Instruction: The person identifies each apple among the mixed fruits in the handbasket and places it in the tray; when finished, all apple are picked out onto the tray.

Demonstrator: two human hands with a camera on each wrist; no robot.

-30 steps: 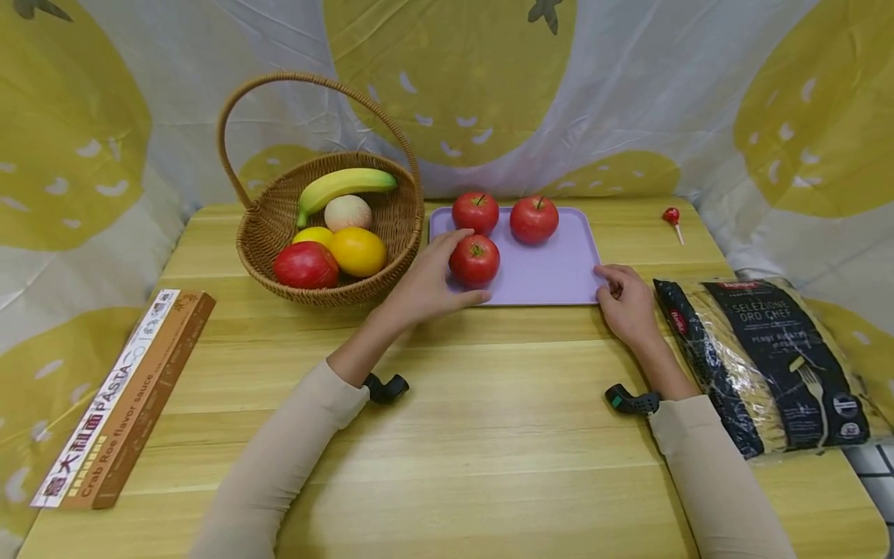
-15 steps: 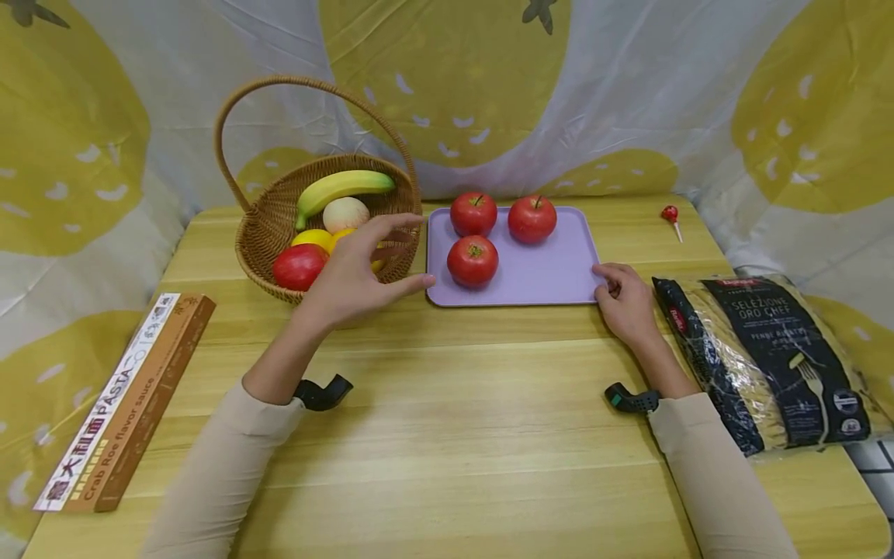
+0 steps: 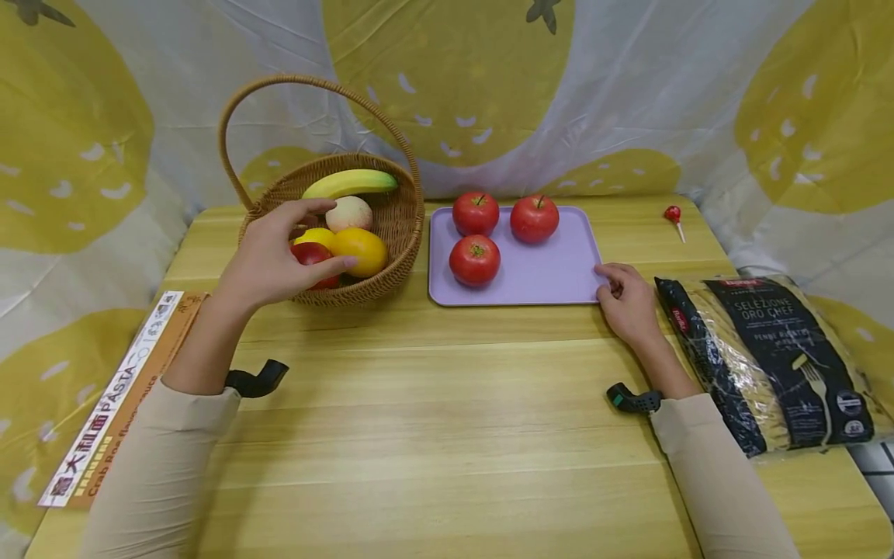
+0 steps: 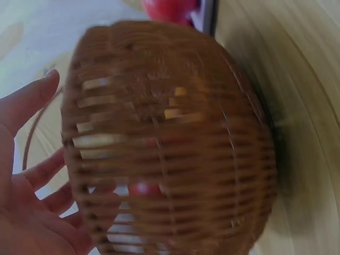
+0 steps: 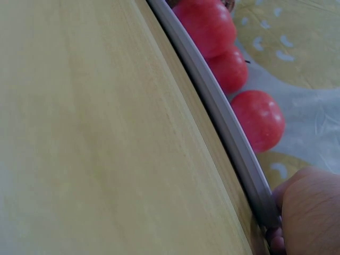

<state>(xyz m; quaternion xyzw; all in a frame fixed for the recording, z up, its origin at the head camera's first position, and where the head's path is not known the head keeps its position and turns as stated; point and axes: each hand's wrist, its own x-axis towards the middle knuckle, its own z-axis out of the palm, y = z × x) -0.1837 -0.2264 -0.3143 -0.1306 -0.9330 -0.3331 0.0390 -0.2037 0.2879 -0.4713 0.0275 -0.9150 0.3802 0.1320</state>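
Observation:
My left hand (image 3: 268, 252) hovers over the left side of the wicker basket (image 3: 405, 252), thumb and fingers spread, nothing between them. Below it is a red fruit (image 3: 310, 255), partly hidden. Beside that lie a yellow fruit (image 3: 320, 237), an orange-yellow mango-like fruit (image 3: 362, 250), a pale peach (image 3: 349, 213) and a banana (image 3: 356, 182). In the left wrist view, the basket's woven wall (image 4: 175, 138) fills the middle. My right hand (image 3: 628, 307) pinches the right edge of a lilac tray (image 3: 545, 272). Three red apples sit there: a front one (image 3: 475, 261) and two behind, left (image 3: 476, 213) and right (image 3: 534, 219).
A long pasta box (image 3: 115, 400) lies at the table's left, partly covered by my left arm. On the right rests a bag of penne (image 3: 768, 365), with a red lollipop (image 3: 673, 216) behind it. A patterned curtain (image 3: 615, 93) hangs along the back.
My left hand has left the front apple on the tray and moved left, over the basket. The apples, tray and right hand stay where they were.

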